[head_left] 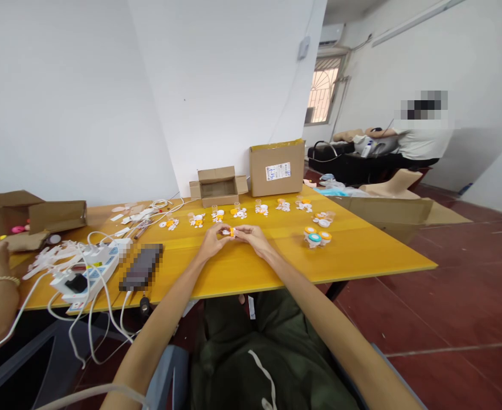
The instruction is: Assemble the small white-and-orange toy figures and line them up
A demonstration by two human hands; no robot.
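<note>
Together both hands (232, 233) pinch a small orange part (232, 232).

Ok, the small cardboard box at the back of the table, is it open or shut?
Open. The small cardboard box has its flaps spread out to both sides and the back, and its dark inside shows. Whether anything lies in it, cannot tell.

My yellow table (353, 250) carries a row of small white-and-orange part clusters (237, 213) across its far half. Behind them, against the wall, stand a small open cardboard box (219, 186) and a taller closed carton (277, 168). To my right, near the edge, sit three small capped cups (317, 236), orange and teal. To my left lie a dark phone (142, 266), a white power strip (89, 274) tangled in white cables (101, 239), and more cardboard boxes (41, 215) at the far left end.
</note>
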